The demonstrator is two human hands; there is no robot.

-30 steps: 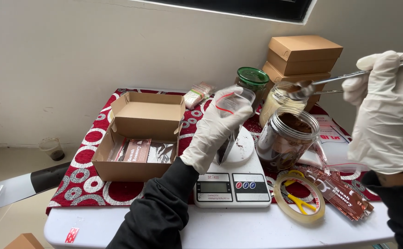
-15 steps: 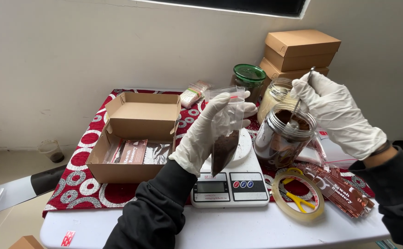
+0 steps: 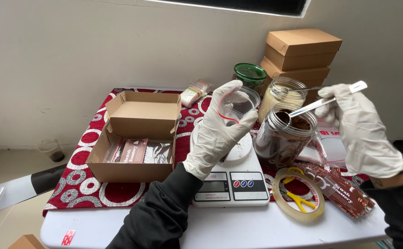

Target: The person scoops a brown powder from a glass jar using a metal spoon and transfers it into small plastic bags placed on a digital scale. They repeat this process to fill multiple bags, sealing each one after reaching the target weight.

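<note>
Filling a small clear bag (image 3: 236, 107) with dark brown powder looks to us like the step in hand: our gloved left hand (image 3: 217, 130) pinches the bag by its mouth, fingers curled closed around it, and holds it open above the white kitchen scale (image 3: 231, 177). Our gloved right hand (image 3: 360, 127) has its fingers closed on the handle of a long metal spoon (image 3: 323, 101), whose bowl sits at the mouth of the open glass jar (image 3: 284, 138) of brown powder, just right of the bag. By our judgement, the next move calls for carrying the loaded spoon level across the short gap and tipping it inside the bag's mouth without spilling on the scale. The bag is thin, see-through plastic with a red line near its top and some dark powder showing inside. Behind the jar stand a second jar of pale powder (image 3: 282, 94) and a green lid (image 3: 250, 74). Further out lie a roll of clear tape (image 3: 298, 196), brown sachets (image 3: 340, 193), an open cardboard box (image 3: 134, 138) holding packets, and stacked closed boxes (image 3: 300, 55), all on the red patterned cloth (image 3: 72, 184).
</note>
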